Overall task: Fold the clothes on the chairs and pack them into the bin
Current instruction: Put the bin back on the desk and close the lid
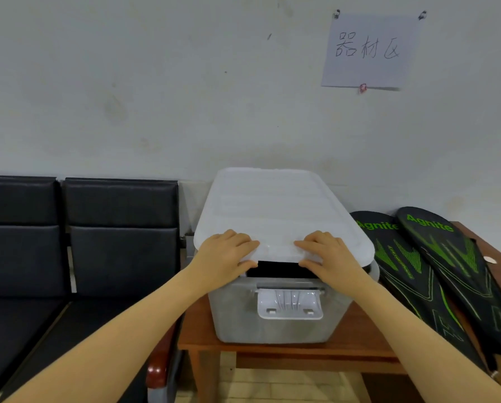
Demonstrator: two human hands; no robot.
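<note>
Two "Agnite" bags (pixel 435 274) lie right of our left hand (pixel 224 258) and right hand (pixel 330 257), pinching the lid (pixel 275 207) over the bin (pixel 272 324) (dark cloth inside).

Equipment storage room: wall sign (pixel 370 50), waiting-room chairs (pixel 80 237).

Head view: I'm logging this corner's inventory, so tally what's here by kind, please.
Bins: 1
Lids: 1
Racket covers: 2
Chair seats: 2
Tables: 1
Wall signs: 1
Total: 8
</note>
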